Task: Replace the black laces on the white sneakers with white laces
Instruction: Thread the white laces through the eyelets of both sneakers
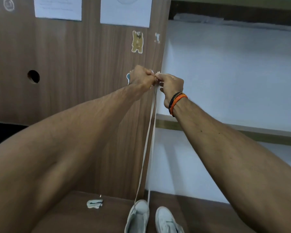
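Observation:
Two white sneakers stand side by side on the brown table, toes pointing away: the left sneaker point(138, 216) and the right sneaker point(166, 221). A white lace point(149, 132) rises taut in two strands from the left sneaker's front up to my hands. My left hand point(139, 77) and my right hand point(172, 86) are stretched out high, touching each other, both pinching the lace's two ends together. The lace tips show just above my fingers. A bundled white lace point(94, 203) lies on the table to the left of the sneakers. No black lace is visible.
A wooden panel point(74, 73) with a round hole, stickers and taped papers stands right behind the table point(91, 219). To the right is a white wall with a shelf edge point(242, 132). My right wrist wears black and orange thread bands point(176, 102).

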